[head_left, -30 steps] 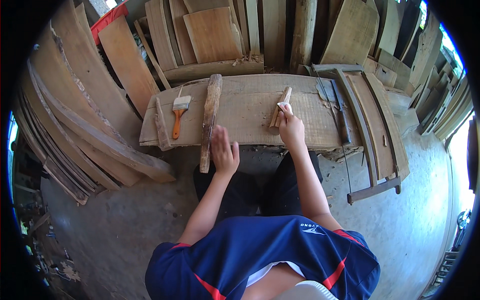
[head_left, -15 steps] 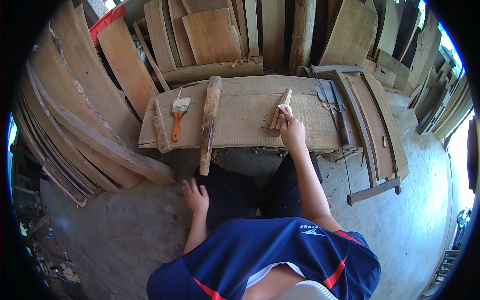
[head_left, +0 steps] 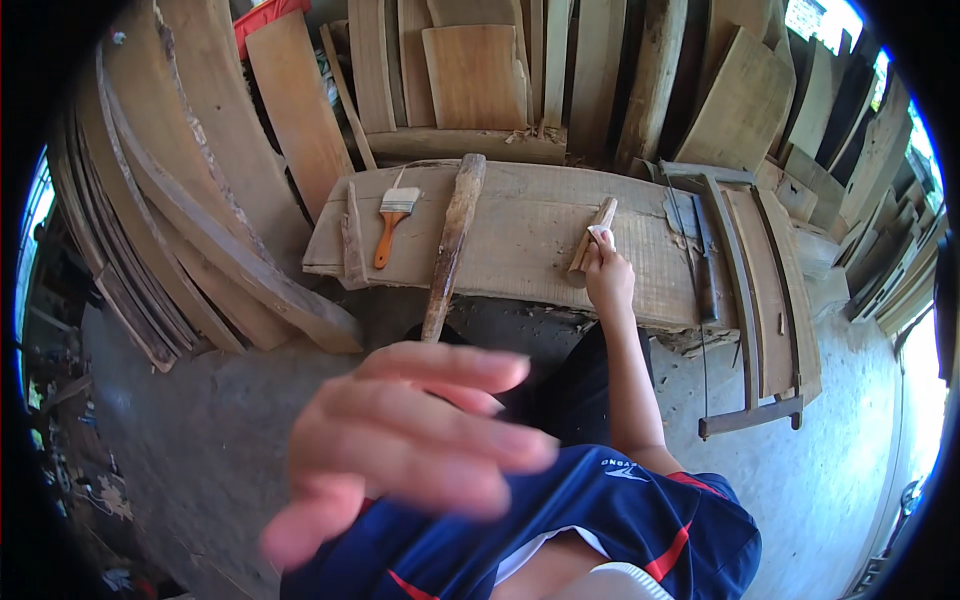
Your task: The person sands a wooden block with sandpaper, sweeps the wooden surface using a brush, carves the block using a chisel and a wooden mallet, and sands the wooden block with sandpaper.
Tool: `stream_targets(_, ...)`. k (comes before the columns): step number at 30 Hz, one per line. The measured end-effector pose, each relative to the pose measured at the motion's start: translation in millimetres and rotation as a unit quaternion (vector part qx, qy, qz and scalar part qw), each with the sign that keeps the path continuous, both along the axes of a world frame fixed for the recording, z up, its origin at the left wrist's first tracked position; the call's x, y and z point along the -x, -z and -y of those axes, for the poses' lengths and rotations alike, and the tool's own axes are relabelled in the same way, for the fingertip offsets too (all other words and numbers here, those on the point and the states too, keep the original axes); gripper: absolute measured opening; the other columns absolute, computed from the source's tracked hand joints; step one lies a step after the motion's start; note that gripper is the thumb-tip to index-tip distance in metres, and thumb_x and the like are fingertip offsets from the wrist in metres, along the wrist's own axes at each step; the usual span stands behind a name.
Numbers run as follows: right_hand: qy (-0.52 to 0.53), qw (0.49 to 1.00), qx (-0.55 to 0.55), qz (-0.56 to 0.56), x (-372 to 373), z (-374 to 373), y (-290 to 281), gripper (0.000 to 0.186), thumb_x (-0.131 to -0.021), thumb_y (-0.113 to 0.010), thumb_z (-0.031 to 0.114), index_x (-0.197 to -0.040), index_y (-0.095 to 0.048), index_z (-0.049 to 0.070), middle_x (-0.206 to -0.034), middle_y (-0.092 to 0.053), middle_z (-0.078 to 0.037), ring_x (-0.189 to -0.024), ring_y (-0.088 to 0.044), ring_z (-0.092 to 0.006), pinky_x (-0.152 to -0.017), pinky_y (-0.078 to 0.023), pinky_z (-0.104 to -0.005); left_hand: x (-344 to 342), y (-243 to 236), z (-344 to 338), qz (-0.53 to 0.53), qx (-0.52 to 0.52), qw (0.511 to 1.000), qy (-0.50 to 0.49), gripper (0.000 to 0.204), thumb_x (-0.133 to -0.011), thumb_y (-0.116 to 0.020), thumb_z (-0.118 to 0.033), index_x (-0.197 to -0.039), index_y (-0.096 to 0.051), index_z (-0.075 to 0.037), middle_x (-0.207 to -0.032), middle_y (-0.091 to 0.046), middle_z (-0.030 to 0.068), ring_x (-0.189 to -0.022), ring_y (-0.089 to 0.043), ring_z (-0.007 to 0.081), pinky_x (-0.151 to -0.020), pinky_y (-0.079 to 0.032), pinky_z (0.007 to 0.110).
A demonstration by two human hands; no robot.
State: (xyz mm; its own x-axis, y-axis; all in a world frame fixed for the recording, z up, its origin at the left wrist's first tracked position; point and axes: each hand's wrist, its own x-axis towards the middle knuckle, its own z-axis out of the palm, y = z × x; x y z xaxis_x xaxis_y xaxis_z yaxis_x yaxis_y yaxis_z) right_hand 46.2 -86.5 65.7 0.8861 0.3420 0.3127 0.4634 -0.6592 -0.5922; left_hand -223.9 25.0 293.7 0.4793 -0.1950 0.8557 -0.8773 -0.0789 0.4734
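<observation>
My left hand [head_left: 400,430] is raised close in front of me, large and slightly blurred. Its fingers stretch out to the right, with nothing in them. Over the wooden bench [head_left: 530,215], my right hand [head_left: 610,275] pinches a small folded white piece [head_left: 598,232], like paper or cloth, at a short split block of wood [head_left: 607,213]. My fingers hide part of both. Left of these lies a long rough wooden stick [head_left: 458,225], its near end reaching past the bench edge. A paintbrush [head_left: 393,225] with an orange handle rests farther left, beside a thin wood strip [head_left: 354,237].
A frame saw [head_left: 735,290] leans over the bench's right end, with a dark-handled blade tool [head_left: 706,265] beside it. Boards [head_left: 475,75] stand along the back, and long planks [head_left: 210,210] lean at the left. Shavings lie under the bench's front edge.
My left hand has risen from beside my left knee to right before the camera. The view has shifted, moving the bench slightly right and down. My right hand stays at the wood block.
</observation>
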Motion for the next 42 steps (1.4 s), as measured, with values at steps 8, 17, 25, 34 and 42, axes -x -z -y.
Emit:
stream_targets(8, -0.007, 1.0, -0.001, 0.027, -2.1, -6.8, 6.0, 0.027, -0.086, -0.05, 0.024, -0.108, -0.063, 0.013, -0.104, -0.062, -0.014, -0.072, -0.063, -0.0352, -0.066, -0.052, -0.0432, -20.0, -29.9, 92.4, -0.14, 0.369, 0.906, -0.151, 0.062, -0.089, -0.029, -0.058, -0.089, -0.06, -0.004, -0.109, -0.058, 0.0243, -0.079, -0.058, 0.041, -0.08, -0.048, 0.039)
stream_targets(17, -0.022, 0.999, -0.004, 0.027, -1.6, -11.0, 12.2, 0.028, -0.087, -0.048, 0.025, -0.108, -0.063, 0.013, -0.097, -0.063, -0.016, -0.071, -0.063, -0.0358, -0.064, -0.052, -0.0442, -27.1, -17.6, 89.6, -0.082, 0.289, 0.952, -0.051, 0.066, -0.09, -0.023, -0.059, -0.098, -0.057, -0.003, -0.107, -0.058, 0.0256, -0.086, -0.058, 0.0387, -0.086, -0.045, 0.041)
stream_targets(25, -0.017, 1.0, -0.001, 0.019, 3.1, -9.6, 7.2, 0.029, -0.087, -0.048, 0.024, -0.11, -0.061, 0.012, -0.106, -0.061, -0.015, -0.074, -0.063, -0.0364, -0.066, -0.052, -0.0441, -50.8, -16.2, 74.5, -0.024, 0.216, 0.975, 0.035, 0.07, -0.09, -0.018, -0.059, -0.106, -0.055, -0.002, -0.105, -0.058, 0.0267, -0.092, -0.059, 0.0368, -0.09, -0.042, 0.042)
stream_targets(34, -0.014, 0.999, -0.028, 0.021, -3.4, -8.3, 12.6, 0.031, -0.088, -0.047, 0.026, -0.113, -0.06, 0.013, -0.106, -0.061, -0.015, -0.077, -0.063, -0.0353, -0.07, -0.052, -0.0433, -105.9, 76.5, 35.9, -0.269, 0.178, 0.935, -0.149, 0.05, -0.093, -0.042, -0.036, -0.125, -0.045, 0.003, -0.106, -0.061, 0.0191, -0.102, -0.058, 0.0244, -0.093, -0.04, 0.034)
stream_targets(42, -0.019, 0.999, -0.017, -0.024, -0.8, 0.4, 6.3, 0.029, -0.088, -0.048, 0.025, -0.112, -0.06, 0.014, -0.11, -0.059, -0.014, -0.076, -0.063, -0.036, -0.071, -0.051, -0.0435, -125.9, 167.8, 41.9, -0.281, 0.018, 0.889, -0.362, 0.039, -0.082, -0.057, -0.005, -0.119, -0.049, 0.004, -0.108, -0.061, 0.0171, -0.102, -0.059, 0.0232, -0.09, -0.044, 0.034)
